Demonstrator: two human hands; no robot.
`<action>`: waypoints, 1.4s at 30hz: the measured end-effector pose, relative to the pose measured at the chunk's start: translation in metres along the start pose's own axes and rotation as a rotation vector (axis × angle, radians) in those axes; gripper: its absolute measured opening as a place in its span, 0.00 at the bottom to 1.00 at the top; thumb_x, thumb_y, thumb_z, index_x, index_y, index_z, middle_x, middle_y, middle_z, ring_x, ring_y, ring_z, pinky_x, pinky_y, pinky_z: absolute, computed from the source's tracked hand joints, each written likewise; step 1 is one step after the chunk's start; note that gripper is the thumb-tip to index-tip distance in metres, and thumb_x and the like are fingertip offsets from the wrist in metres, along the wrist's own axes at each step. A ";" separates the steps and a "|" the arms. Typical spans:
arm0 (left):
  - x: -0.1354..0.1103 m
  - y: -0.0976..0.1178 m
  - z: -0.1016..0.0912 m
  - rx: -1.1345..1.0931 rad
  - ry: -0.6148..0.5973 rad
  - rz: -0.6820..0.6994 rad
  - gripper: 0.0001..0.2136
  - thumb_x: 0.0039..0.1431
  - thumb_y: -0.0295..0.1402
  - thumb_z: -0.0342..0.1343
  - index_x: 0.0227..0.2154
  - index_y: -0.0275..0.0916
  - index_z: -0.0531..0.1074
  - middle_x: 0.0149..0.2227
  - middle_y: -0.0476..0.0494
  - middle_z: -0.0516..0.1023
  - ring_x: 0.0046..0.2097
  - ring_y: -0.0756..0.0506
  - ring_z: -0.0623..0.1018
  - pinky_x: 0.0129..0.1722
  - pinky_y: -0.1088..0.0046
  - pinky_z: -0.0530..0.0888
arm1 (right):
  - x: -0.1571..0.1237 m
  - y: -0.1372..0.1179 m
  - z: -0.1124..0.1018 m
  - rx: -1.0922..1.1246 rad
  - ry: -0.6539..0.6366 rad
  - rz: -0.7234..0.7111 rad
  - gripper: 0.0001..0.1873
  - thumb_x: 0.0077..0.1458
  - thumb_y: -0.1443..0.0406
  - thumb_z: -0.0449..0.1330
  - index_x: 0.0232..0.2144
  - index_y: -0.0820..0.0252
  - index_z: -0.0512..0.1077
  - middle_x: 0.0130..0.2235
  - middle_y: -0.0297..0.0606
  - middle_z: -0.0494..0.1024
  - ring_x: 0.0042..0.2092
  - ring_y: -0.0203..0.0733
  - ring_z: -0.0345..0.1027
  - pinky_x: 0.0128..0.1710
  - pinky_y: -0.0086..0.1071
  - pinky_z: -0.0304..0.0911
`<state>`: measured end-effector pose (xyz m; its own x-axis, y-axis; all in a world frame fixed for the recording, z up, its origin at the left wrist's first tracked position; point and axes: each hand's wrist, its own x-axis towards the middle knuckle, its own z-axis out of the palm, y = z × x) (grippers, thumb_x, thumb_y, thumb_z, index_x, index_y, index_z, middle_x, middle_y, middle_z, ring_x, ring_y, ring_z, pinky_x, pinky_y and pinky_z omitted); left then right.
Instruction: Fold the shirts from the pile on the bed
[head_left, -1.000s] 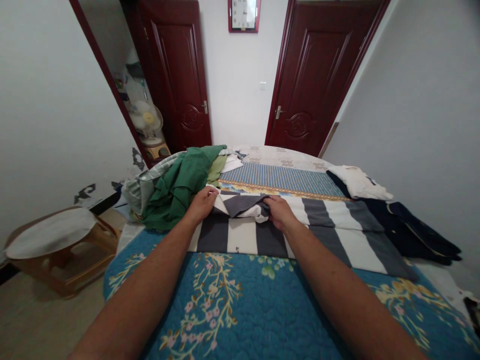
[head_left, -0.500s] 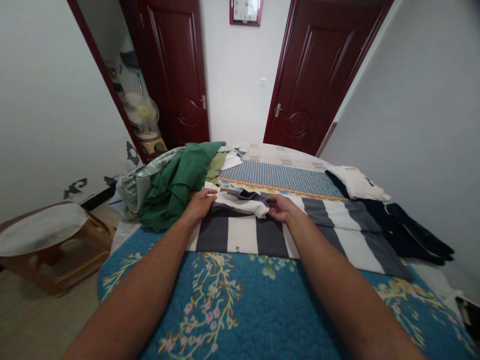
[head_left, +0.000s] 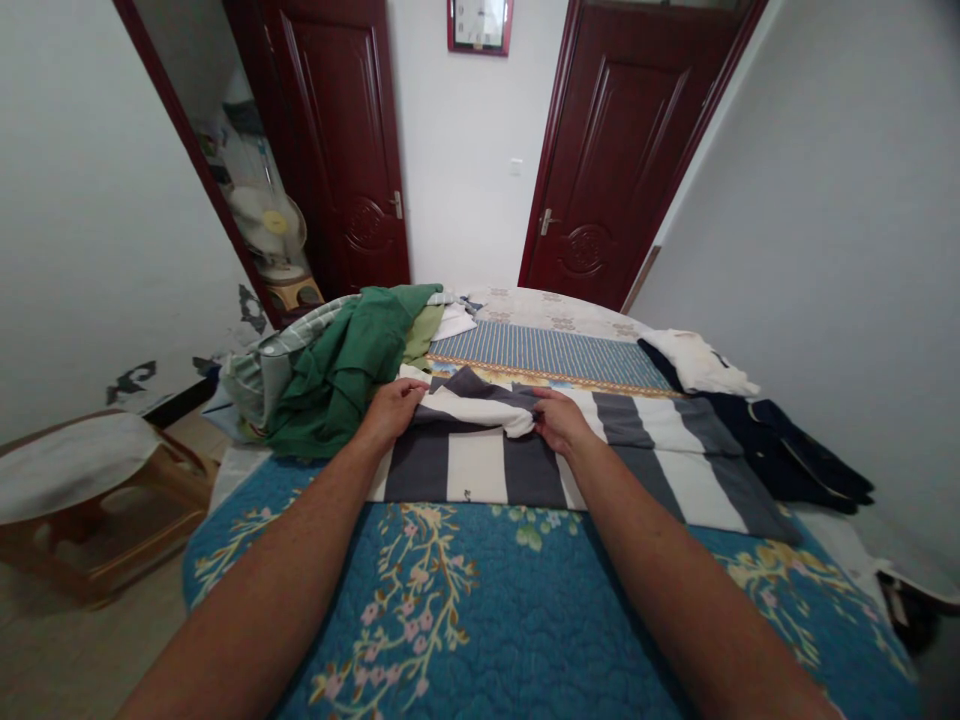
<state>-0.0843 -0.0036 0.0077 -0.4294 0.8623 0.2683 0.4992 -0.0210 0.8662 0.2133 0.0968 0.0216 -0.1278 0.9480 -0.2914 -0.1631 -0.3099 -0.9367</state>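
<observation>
A grey-and-white striped garment (head_left: 476, 468), perhaps a shirt, lies folded lengthwise across the table. My left hand (head_left: 396, 408) pinches the bunched cloth at the far left part of it. At the other end of that bunched part, my right hand (head_left: 559, 418) grips the fabric between thumb and fingers. Between both hands the cloth is raised in a loose roll, with a grey peak standing up behind a white strip. The fingertips are partly hidden by the fabric. To the right, the garment stretches flat toward dark navy clothing.
A heap with a green garment (head_left: 330, 370) lies at the left. Folded navy clothing (head_left: 802, 450) and a white garment (head_left: 697, 360) lie at the right. The blue floral cover (head_left: 555, 610) spreads in front. A stool (head_left: 97, 490) stands left of the table.
The grey cloth between my hands has risen into a taller peak. Both hands keep their hold with little movement. The view has shifted slightly, so the scene sits further left.
</observation>
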 end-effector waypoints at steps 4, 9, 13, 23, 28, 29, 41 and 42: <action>0.000 0.000 0.001 -0.026 0.084 -0.004 0.19 0.59 0.45 0.56 0.42 0.38 0.84 0.45 0.40 0.87 0.48 0.38 0.82 0.53 0.62 0.75 | -0.013 0.004 -0.012 -0.325 0.112 -0.265 0.23 0.49 0.67 0.61 0.50 0.57 0.73 0.40 0.38 0.81 0.39 0.44 0.76 0.36 0.34 0.71; -0.010 0.015 -0.008 0.105 0.090 0.081 0.17 0.63 0.44 0.55 0.44 0.38 0.82 0.45 0.40 0.85 0.45 0.40 0.82 0.51 0.63 0.76 | -0.050 0.010 -0.033 -1.037 0.162 -0.645 0.07 0.61 0.60 0.59 0.34 0.56 0.73 0.34 0.39 0.78 0.39 0.46 0.72 0.42 0.37 0.64; -0.027 0.034 -0.017 0.375 -0.063 0.442 0.14 0.64 0.43 0.60 0.45 0.40 0.80 0.47 0.39 0.82 0.47 0.39 0.79 0.54 0.59 0.75 | -0.078 0.023 -0.026 -1.384 0.023 -0.760 0.14 0.64 0.55 0.62 0.29 0.56 0.74 0.35 0.43 0.78 0.42 0.49 0.71 0.43 0.38 0.61; -0.041 0.040 -0.001 0.864 -0.227 0.566 0.08 0.67 0.31 0.57 0.43 0.42 0.80 0.44 0.37 0.81 0.49 0.36 0.77 0.50 0.59 0.72 | -0.060 0.040 -0.002 -1.323 0.127 -0.807 0.08 0.68 0.62 0.58 0.41 0.58 0.76 0.42 0.42 0.77 0.44 0.46 0.71 0.44 0.35 0.60; -0.038 0.041 -0.006 0.921 -0.194 0.493 0.11 0.69 0.31 0.51 0.43 0.40 0.80 0.43 0.36 0.81 0.49 0.36 0.77 0.49 0.58 0.71 | -0.042 0.021 -0.032 -1.180 0.125 -0.822 0.04 0.60 0.65 0.59 0.33 0.56 0.72 0.35 0.37 0.75 0.38 0.43 0.68 0.40 0.33 0.58; -0.038 0.041 -0.007 0.931 -0.202 0.482 0.11 0.70 0.31 0.51 0.43 0.41 0.80 0.44 0.36 0.81 0.49 0.36 0.78 0.49 0.59 0.71 | -0.040 0.016 -0.040 -1.175 0.092 -0.803 0.04 0.59 0.65 0.59 0.31 0.56 0.71 0.33 0.36 0.74 0.37 0.43 0.68 0.39 0.33 0.58; -0.041 0.047 -0.012 0.906 -0.337 0.464 0.11 0.56 0.24 0.55 0.37 0.43 0.80 0.42 0.35 0.82 0.49 0.34 0.77 0.49 0.57 0.70 | -0.055 -0.006 -0.064 -1.415 -0.331 -0.742 0.07 0.60 0.64 0.60 0.30 0.56 0.77 0.35 0.37 0.79 0.38 0.42 0.69 0.37 0.31 0.54; -0.041 0.048 -0.013 0.909 -0.341 0.471 0.11 0.56 0.25 0.55 0.37 0.42 0.80 0.42 0.34 0.82 0.49 0.34 0.77 0.49 0.57 0.70 | -0.055 -0.006 -0.064 -1.371 -0.304 -0.755 0.11 0.63 0.62 0.59 0.29 0.56 0.76 0.34 0.37 0.79 0.38 0.42 0.70 0.38 0.32 0.55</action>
<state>-0.0529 -0.0464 0.0441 0.1139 0.9643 0.2391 0.9917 -0.1249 0.0312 0.2838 0.0509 0.0309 -0.6383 0.7460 0.1901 0.6664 0.6590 -0.3488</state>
